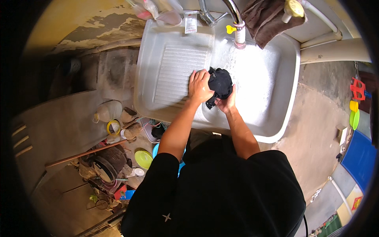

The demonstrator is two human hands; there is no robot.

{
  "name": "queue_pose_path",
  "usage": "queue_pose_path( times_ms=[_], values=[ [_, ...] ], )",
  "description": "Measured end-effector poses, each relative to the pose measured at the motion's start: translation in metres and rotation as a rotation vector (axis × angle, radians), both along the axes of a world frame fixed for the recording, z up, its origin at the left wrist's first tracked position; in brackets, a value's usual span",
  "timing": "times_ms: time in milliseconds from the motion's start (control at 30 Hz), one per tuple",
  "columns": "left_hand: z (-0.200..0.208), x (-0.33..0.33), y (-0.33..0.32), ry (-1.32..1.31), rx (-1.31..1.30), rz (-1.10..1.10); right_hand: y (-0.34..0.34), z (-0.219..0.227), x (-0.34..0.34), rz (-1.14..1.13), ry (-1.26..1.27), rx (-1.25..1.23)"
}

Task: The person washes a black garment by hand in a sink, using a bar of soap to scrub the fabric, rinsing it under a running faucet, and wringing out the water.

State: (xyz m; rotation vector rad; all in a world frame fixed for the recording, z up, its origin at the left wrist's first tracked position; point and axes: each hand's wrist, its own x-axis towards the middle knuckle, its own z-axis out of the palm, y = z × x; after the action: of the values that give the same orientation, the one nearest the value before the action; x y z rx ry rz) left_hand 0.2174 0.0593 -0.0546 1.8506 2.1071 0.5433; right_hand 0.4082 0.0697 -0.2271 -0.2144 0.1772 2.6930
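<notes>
A bunched black cloth is held between my two hands above the sink, near the inner edge of the washboard. My left hand grips its left side, fingers curled. From below and the right, my right hand cups it, with the thumb up along its side. A loose end of the cloth hangs down between the hands. The white sink has a ribbed washboard on its left and a bright, wet basin on its right. Above the basin is a chrome faucet with a white spout end.
A brown cloth hangs over the sink's back edge. A white packet lies at the back left rim. Pipes run along the right wall. On the floor at left are a plastic jug, a green basin and clutter.
</notes>
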Motion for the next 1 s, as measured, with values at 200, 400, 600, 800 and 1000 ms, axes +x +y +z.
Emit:
queue_pose_path(
  times_ms=[200,400,600,800,1000],
  values=[
    [0.005,0.055,-0.036,-0.244,-0.155,0.151,-0.009,0.110,-0.012,-0.237,-0.468,-0.167],
    [0.030,0.063,-0.034,-0.969,-0.144,0.186,0.028,0.149,0.010,-0.351,-0.394,-0.023],
    [0.071,0.083,-0.002,-1.406,-0.010,0.309,0.053,0.211,0.014,-0.356,-0.330,0.167],
    [0.057,0.084,0.015,-1.261,0.073,0.332,0.086,0.240,0.017,-0.290,-0.732,0.547],
    [0.059,0.088,0.016,-1.332,0.073,0.367,0.106,0.226,0.031,-0.277,-0.764,0.796]
  ],
)
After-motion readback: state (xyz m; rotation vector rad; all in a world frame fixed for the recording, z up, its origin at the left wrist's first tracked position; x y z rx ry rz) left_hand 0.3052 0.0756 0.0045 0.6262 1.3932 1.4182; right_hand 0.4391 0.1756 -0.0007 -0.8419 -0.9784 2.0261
